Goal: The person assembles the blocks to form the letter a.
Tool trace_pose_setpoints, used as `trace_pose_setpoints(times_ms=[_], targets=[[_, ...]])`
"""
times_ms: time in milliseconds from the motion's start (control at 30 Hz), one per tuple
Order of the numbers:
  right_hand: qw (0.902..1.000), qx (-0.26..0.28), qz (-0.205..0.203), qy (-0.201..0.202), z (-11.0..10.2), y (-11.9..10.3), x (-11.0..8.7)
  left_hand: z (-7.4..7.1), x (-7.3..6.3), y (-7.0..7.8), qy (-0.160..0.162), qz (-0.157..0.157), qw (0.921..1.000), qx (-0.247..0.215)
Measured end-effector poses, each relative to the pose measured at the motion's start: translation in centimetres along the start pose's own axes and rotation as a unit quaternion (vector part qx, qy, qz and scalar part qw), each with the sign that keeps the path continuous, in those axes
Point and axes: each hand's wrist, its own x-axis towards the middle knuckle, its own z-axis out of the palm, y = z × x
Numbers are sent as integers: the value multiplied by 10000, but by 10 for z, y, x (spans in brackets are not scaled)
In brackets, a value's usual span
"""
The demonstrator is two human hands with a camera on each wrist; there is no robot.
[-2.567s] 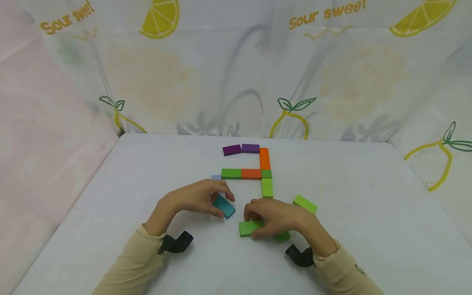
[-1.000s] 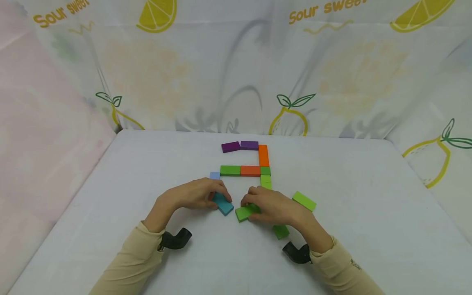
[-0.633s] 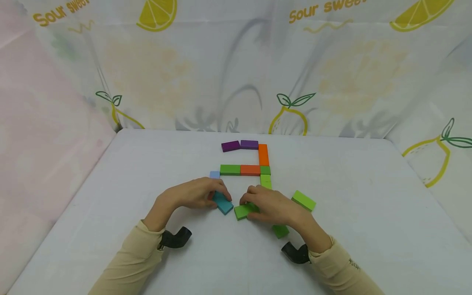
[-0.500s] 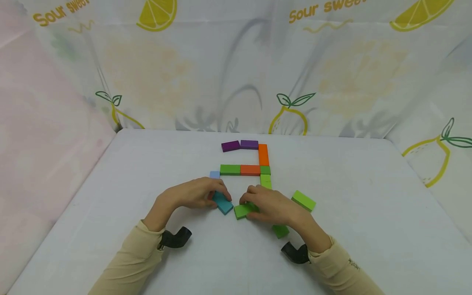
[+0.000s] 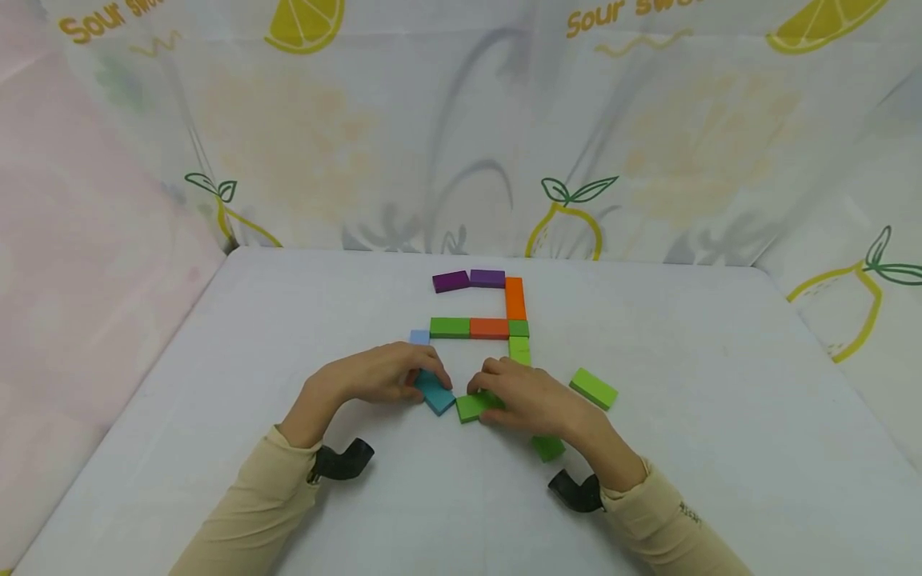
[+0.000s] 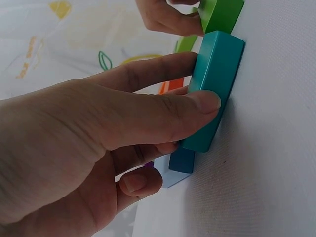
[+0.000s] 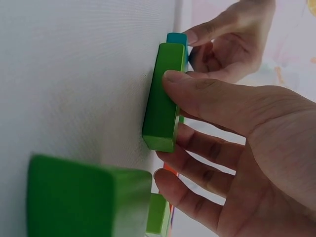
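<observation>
My left hand (image 5: 378,374) pinches a teal block (image 5: 436,395) that lies slanted on the white table, the thumb on its near side in the left wrist view. Facing it, my right hand (image 5: 533,396) pinches a light green block (image 5: 471,407) between thumb and fingers. The near ends of these two blocks meet at a corner in the head view. Behind the teal block, a darker blue block (image 6: 182,160) shows partly, beside a pale blue block (image 5: 420,337). My hands cover parts of the blocks beneath them.
Farther back, a line of blocks runs through dark purple (image 5: 450,282), violet (image 5: 487,278), orange (image 5: 515,298), red-orange (image 5: 489,329) and green (image 5: 450,328). Loose green blocks lie right of my right hand (image 5: 594,389) and below it (image 5: 549,448). A printed cloth (image 5: 461,144) hangs behind the table.
My right hand has slid the light green block away from me and slightly left, up to the teal block's end. My left fingers have closed onto the teal block. The head view has tilted slightly.
</observation>
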Motion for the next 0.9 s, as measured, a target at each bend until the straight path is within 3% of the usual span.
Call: trace_pose_setpoints(times_ms=[367,600,900], targets=[[10000,-26,-66,49,0,0,0,1,-1,2,63,-167,9998,-85],[9999,11,110,-6,0,-1,-1,1,0,6,162,-184,9997,39],[9991,329,107,251,-12,10,-16,0,7,25,754,-34,9957,529]])
